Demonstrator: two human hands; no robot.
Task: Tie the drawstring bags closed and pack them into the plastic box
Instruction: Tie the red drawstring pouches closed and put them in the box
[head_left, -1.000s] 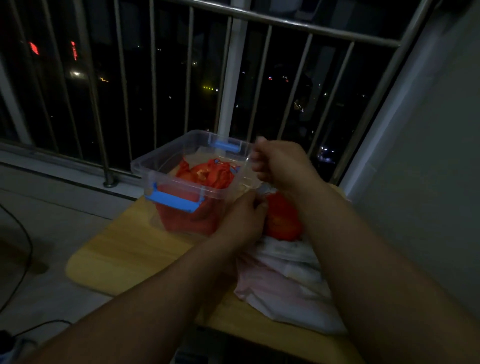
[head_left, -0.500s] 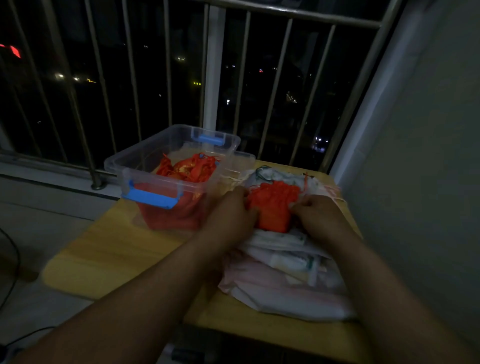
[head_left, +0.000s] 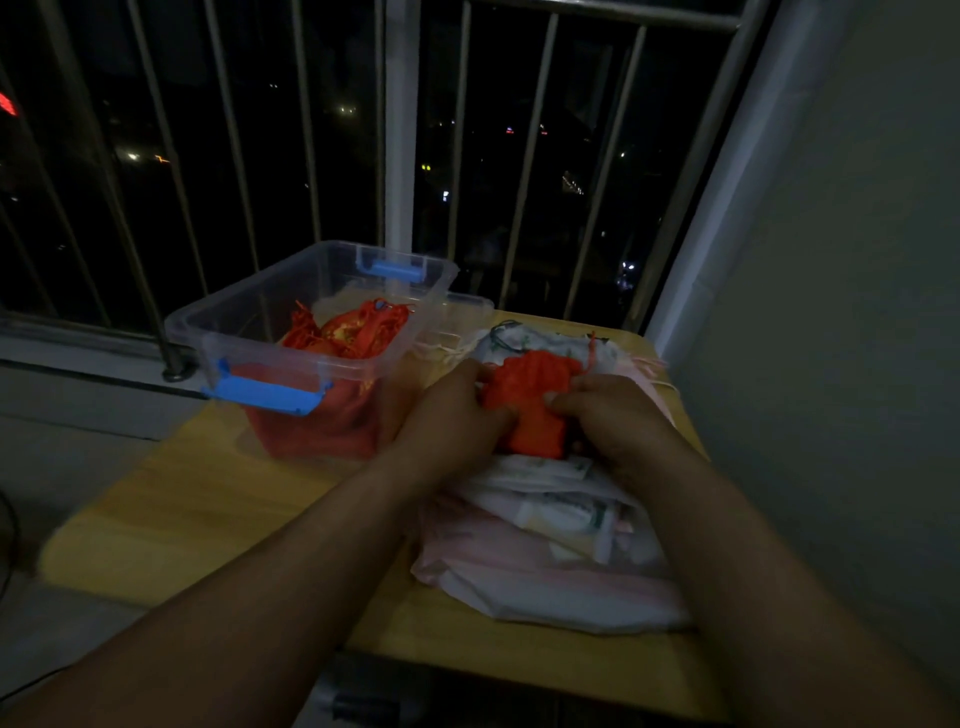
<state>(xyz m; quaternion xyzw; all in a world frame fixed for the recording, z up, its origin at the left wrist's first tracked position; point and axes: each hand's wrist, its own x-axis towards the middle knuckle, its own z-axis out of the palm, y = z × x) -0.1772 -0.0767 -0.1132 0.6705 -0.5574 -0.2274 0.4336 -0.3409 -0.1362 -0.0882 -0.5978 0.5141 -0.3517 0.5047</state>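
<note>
**Head view: a red drawstring bag (head_left: 530, 410) held by both hands beside the plastic box (head_left: 244, 317)**

The red drawstring bag is shown resting on top of a pile of pale bags (head_left: 561, 535), just right of the plastic box and apart from it. The left hand (head_left: 449, 415) is closed on the bag's left edge with curled fingers. The right hand (head_left: 615, 421) is closed on its right side, and the fabric is pinched between thumb and fingertips. The bag's lower half is left exposed between the two hands, while its sides are hidden by them. A thin red cord (head_left: 589, 353) is seen rising at its upper right corner.

The clear plastic box is set on the left part of the yellow counter (head_left: 171, 519), open at the top. It is fitted with a blue latch (head_left: 267, 392) on the near end and another blue latch (head_left: 389, 270) on the far end. Several red bags (head_left: 353, 332) are piled inside it. The pale pile is spread over the right part of the counter, and its near half is crossed by both forearms. Coloured print is visible on some pale bags, but it is too dim and blurred to be read.

Behind the counter a metal railing (head_left: 400, 130) is seen against a dark night view with scattered lights. A plain wall (head_left: 857, 312) stands to the right.
</note>
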